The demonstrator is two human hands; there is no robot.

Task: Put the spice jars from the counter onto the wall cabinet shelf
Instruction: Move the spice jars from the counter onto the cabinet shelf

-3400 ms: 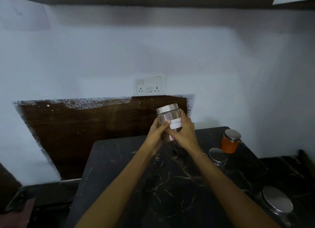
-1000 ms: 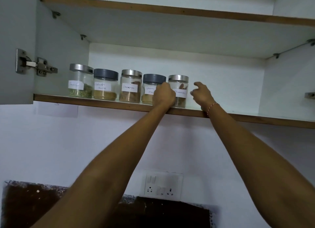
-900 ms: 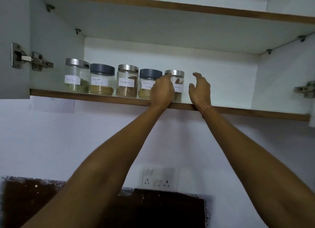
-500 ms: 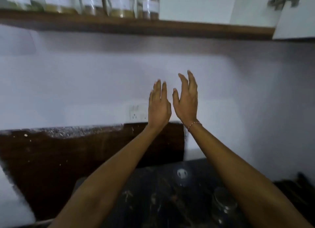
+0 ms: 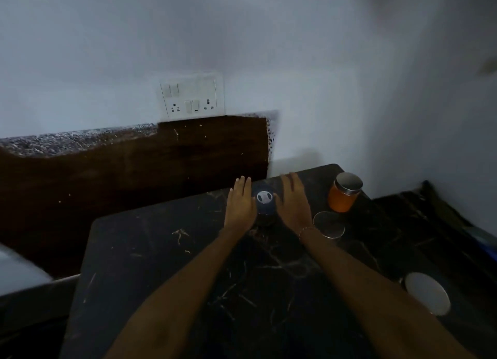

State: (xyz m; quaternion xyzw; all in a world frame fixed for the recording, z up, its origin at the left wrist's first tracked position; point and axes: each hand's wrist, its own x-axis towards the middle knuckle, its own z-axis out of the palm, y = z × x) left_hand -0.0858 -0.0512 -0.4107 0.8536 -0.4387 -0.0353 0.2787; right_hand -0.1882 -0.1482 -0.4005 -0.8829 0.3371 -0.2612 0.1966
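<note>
A dark-lidded spice jar stands on the black marble counter near the back wall. My left hand is flat against its left side and my right hand against its right side, fingers straight; a firm grip is not evident. An orange-filled jar with a steel lid stands to the right. A steel-lidded jar sits just in front of it, beside my right wrist. Another steel-lidded jar is at the front right. The cabinet shelf is out of view.
A switch and socket plate is on the white wall above a dark wooden backsplash. A white side wall closes the right. The counter drops off at its left edge.
A jar was set on the shelf beside several others and released. Both hands then came down, and the view dropped from the cabinet to the counter; the hands now flank the dark-lidded jar.
</note>
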